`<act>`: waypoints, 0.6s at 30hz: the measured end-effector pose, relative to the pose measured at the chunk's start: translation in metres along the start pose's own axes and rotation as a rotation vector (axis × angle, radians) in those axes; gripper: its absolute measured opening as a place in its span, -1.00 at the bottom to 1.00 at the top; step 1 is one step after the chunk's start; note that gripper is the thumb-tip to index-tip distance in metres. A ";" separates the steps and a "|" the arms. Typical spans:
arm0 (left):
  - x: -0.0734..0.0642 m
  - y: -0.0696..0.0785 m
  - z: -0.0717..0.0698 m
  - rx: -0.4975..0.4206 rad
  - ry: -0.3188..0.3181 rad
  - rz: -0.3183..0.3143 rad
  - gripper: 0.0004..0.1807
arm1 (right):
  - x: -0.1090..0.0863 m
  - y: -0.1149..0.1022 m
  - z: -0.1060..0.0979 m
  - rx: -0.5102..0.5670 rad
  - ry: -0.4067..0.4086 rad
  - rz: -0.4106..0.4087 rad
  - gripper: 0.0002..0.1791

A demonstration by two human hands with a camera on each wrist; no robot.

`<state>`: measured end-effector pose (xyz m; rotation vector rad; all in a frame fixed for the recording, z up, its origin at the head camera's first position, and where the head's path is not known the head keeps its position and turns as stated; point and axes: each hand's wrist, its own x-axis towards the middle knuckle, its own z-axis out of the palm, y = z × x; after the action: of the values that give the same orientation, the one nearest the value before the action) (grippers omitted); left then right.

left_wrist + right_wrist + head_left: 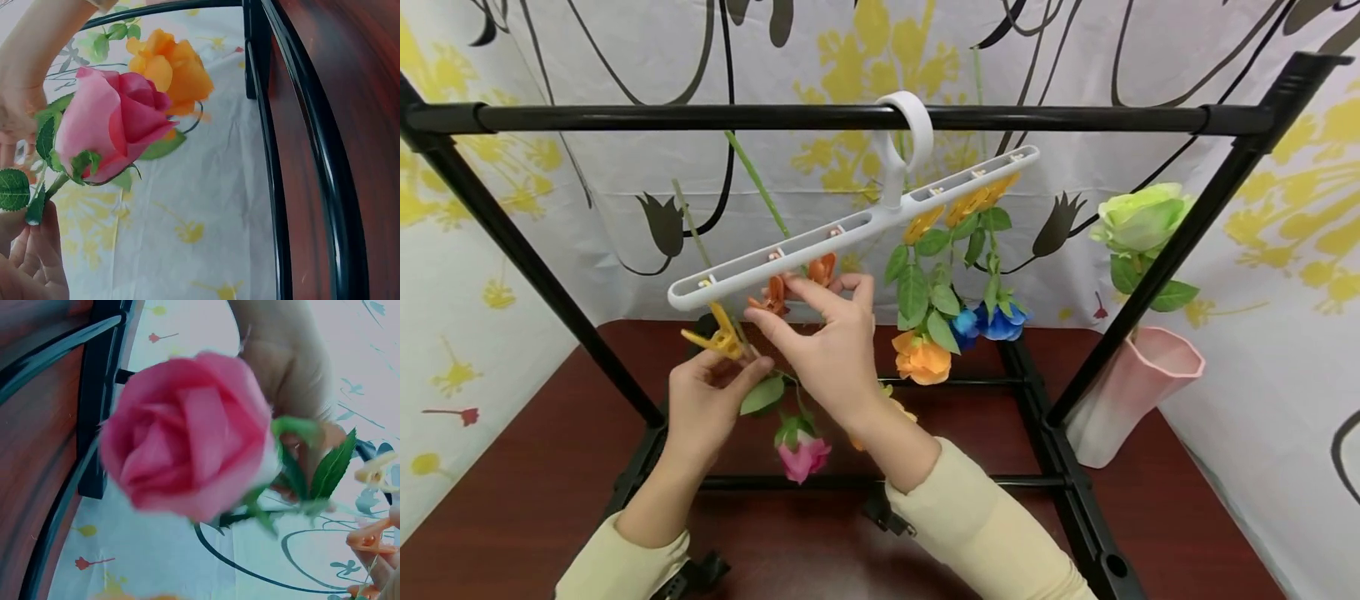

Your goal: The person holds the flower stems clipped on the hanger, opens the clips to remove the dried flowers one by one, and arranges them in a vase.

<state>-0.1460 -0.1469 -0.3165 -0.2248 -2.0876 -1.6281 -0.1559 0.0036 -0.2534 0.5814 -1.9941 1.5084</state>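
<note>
A white clip hanger (850, 225) hangs tilted from a black rail, its left end lower. My left hand (707, 408) pinches the stem of a pink rose (803, 457) below the hanger's yellow left-end clip (721, 337); the bloom points down. In the left wrist view the thumb and fingers close on the stem under the rose (103, 128). My right hand (838, 350) grips an orange clip (772, 300) between thumb and index finger. Beside it is another orange clip (822, 269). Whether the stem sits inside the yellow clip cannot be told.
An orange rose (922, 358) and blue roses (1000, 321) hang upside down from yellow clips on the right half. The black frame (1075, 108) surrounds the hands. A pink vase (1131, 396) with a pale green rose (1146, 218) stands at right on the dark red table (512, 500).
</note>
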 end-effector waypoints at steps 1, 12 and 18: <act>-0.002 0.001 -0.005 -0.004 0.000 0.007 -0.91 | -0.001 0.001 0.001 -0.011 -0.001 0.009 -0.56; -0.023 0.002 -0.049 -0.009 0.080 0.080 -0.91 | -0.005 0.016 -0.014 -0.003 -0.058 -0.027 -0.64; -0.028 0.012 -0.064 0.061 0.172 0.289 -0.87 | -0.014 0.026 -0.022 -0.079 -0.085 -0.127 -0.68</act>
<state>-0.0995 -0.1997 -0.3081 -0.3365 -1.8746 -1.3611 -0.1587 0.0318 -0.2771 0.7359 -2.0298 1.3430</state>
